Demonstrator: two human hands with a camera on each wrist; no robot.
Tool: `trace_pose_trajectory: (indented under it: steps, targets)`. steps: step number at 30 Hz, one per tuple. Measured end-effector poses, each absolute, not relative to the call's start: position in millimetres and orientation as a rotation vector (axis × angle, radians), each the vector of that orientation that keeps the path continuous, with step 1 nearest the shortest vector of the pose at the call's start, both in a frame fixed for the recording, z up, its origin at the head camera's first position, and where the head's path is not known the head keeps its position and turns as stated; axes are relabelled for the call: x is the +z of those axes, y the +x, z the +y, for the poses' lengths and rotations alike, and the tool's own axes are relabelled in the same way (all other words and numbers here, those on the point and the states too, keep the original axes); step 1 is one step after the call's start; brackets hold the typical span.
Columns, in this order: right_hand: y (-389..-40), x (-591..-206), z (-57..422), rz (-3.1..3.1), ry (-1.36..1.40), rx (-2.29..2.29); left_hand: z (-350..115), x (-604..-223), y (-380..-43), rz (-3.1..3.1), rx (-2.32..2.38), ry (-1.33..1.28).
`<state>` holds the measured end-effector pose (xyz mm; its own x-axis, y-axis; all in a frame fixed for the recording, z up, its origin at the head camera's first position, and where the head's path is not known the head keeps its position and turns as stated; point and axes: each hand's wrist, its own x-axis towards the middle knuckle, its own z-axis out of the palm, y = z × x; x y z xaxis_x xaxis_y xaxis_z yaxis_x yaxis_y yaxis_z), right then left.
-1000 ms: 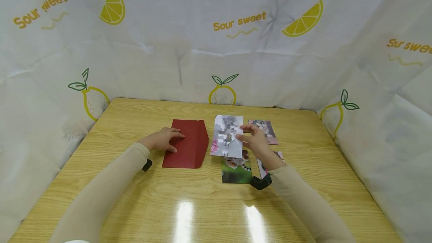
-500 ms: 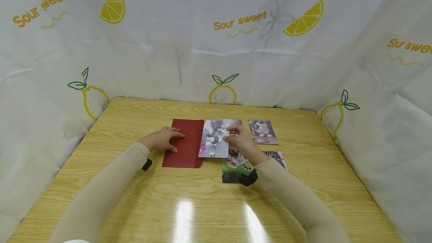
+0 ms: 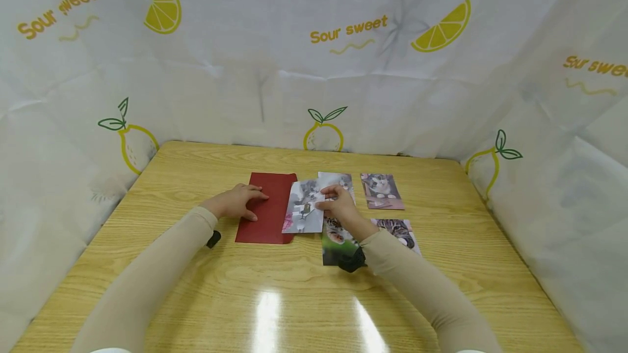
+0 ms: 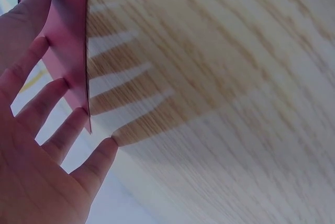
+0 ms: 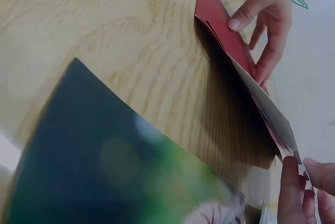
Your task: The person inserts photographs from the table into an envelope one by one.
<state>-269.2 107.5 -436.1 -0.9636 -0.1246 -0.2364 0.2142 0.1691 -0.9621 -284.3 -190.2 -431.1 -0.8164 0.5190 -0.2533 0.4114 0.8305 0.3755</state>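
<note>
A red envelope (image 3: 270, 230) lies on the wooden table, left of the middle. My left hand (image 3: 236, 202) rests on its left part with fingers spread; in the left wrist view the fingertips (image 4: 62, 84) press along its edge. My right hand (image 3: 342, 207) pinches the right edge of a photo card (image 3: 303, 208) with a grey-and-white cat picture and a pink flower in its corner. The card tilts, and its left edge overlaps the envelope's right side, where the flap is. In the right wrist view, the card (image 5: 269, 114) slants at the envelope's mouth.
Under and beside my right hand lie a green-background animal photo (image 3: 336, 252) and a pale photo (image 3: 343, 180), both partly covered. A cat photo (image 3: 382, 192) and a tabby photo (image 3: 404, 233) lie further right. White lemon-print cloth (image 3: 235, 97) hangs behind the table.
My right hand has brought the grey cat card leftward and slightly nearer, from beside the envelope to over its right side. The left hand has stayed on the envelope.
</note>
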Motion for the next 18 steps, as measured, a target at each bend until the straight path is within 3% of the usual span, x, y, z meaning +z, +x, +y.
trace_pose_trajectory:
  steps: [18]
  targets:
    - [-266.3,-441.6,97.8,2.266,0.086,-1.793,-191.6,-434.9,-287.7,2.671,0.436,0.747]
